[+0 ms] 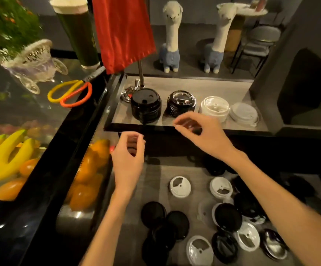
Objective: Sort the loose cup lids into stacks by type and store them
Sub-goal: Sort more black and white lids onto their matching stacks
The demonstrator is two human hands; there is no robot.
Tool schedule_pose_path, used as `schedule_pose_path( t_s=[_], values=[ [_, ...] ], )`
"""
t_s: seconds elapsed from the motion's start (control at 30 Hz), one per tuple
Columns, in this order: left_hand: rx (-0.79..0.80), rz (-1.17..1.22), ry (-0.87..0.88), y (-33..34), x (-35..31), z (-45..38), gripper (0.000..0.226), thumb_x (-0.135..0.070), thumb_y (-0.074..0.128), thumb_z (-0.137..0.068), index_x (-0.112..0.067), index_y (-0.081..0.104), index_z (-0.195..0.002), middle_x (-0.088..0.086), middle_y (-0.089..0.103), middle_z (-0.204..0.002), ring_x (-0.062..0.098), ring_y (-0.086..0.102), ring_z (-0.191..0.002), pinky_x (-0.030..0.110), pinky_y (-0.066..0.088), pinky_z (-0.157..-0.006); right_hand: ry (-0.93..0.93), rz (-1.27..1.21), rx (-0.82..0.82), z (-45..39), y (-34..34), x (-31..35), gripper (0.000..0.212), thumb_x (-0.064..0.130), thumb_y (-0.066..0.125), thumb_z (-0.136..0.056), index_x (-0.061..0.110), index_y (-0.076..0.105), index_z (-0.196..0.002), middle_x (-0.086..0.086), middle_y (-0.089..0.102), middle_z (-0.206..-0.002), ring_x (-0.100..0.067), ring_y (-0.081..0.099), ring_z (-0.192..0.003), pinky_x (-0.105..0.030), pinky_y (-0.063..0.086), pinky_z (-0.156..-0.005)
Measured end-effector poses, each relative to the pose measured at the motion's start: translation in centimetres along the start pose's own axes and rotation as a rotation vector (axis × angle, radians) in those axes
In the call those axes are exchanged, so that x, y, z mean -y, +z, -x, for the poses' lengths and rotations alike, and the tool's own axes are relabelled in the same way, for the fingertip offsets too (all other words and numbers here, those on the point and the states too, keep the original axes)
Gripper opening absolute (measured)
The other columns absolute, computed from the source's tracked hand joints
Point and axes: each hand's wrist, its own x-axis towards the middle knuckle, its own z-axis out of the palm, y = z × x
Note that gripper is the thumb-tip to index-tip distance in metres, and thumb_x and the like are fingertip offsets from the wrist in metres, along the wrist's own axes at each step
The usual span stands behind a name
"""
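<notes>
Four lid stacks stand on the raised shelf [209, 87]: tall black lids [146, 107], ribbed black lids [181, 104], white lids [215, 108] and translucent lids [244, 114]. Loose lids lie on the lower counter [155, 175]: white ones [180, 186] [221, 188], flat black ones [153, 214] [227, 216], a clear one [203, 210] and more near the bottom edge. My right hand [196, 131] hovers at the shelf's front edge before the ribbed black stack, fingers loosely curled, nothing seen in it. My left hand [130, 152] hangs lower left, also loosely curled and empty.
A glass display case with bananas [6, 150] and oranges [90, 169] stands at left. Scissors [71, 93], a tall green cup [77, 33] and a glass dish [33, 62] sit on top. A red flag [123, 31] on a pole and two llama toys [171, 35] [219, 39] stand behind the shelf.
</notes>
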Motion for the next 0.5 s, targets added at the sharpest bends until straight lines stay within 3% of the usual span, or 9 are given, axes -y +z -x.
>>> schedule_pose_path(
  t_s=[0.13,0.23,0.3,0.37,0.43,0.5],
  values=[
    [0.409,-0.161,-0.138,3.0,7.0,6.2,0.013,-0.013,0.073,-0.091,-0.022,0.068,-0.099,-0.009,0.070,-0.085,0.003,0.066,-0.079,0.033,0.058,-0.076,0.323,-0.023,0.077,9.1,1.8,-6.2,0.012,0.021,0.076,-0.094,0.024,0.074,-0.106,0.010,0.075,-0.097,-0.004,0.071,-0.090,-0.025,0.057,-0.080],
    [0.678,-0.246,-0.191,4.6,11.5,10.1,0.021,-0.020,0.077,-0.085,-0.033,0.066,-0.098,-0.014,0.068,-0.089,0.005,0.066,-0.080,0.040,0.059,-0.078,0.499,0.157,0.264,14.8,3.3,-11.2,0.032,0.026,0.084,-0.086,0.022,0.069,-0.115,0.005,0.073,-0.109,-0.008,0.069,-0.096,-0.038,0.057,-0.089],
    [0.757,-0.248,-0.173,5.6,12.8,12.3,0.024,-0.024,0.078,-0.082,-0.036,0.065,-0.099,-0.016,0.065,-0.094,0.011,0.065,-0.087,0.042,0.059,-0.081,0.579,0.358,0.504,17.2,4.1,-13.1,0.063,0.036,0.085,-0.084,0.019,0.057,-0.137,0.000,0.061,-0.136,-0.019,0.060,-0.123,-0.037,0.048,-0.104],
    [0.804,-0.231,-0.166,6.6,12.9,13.5,0.023,-0.021,0.080,-0.082,-0.029,0.068,-0.100,-0.014,0.067,-0.097,0.012,0.067,-0.092,0.040,0.058,-0.085,0.606,0.542,0.689,18.5,5.1,-14.4,0.091,0.039,0.084,-0.083,0.019,0.035,-0.157,-0.004,0.037,-0.161,-0.027,0.038,-0.147,-0.037,0.034,-0.118],
    [0.841,-0.176,-0.174,7.8,12.6,14.5,0.022,-0.020,0.079,-0.083,-0.030,0.067,-0.099,-0.008,0.071,-0.101,0.010,0.069,-0.096,0.037,0.058,-0.091,0.577,0.677,0.783,19.4,6.3,-15.2,0.103,0.036,0.083,-0.083,0.016,0.021,-0.162,-0.008,0.020,-0.168,-0.029,0.021,-0.155,-0.039,0.019,-0.125],
    [0.859,-0.155,-0.176,8.9,12.3,15.3,0.023,-0.023,0.076,-0.084,-0.035,0.064,-0.099,-0.005,0.071,-0.105,0.009,0.069,-0.100,0.036,0.057,-0.094,0.506,0.801,0.814,20.2,7.3,-16.0,0.098,0.032,0.081,-0.085,0.012,0.022,-0.161,-0.012,0.019,-0.167,-0.031,0.018,-0.156,-0.041,0.014,-0.127]
  ],
)
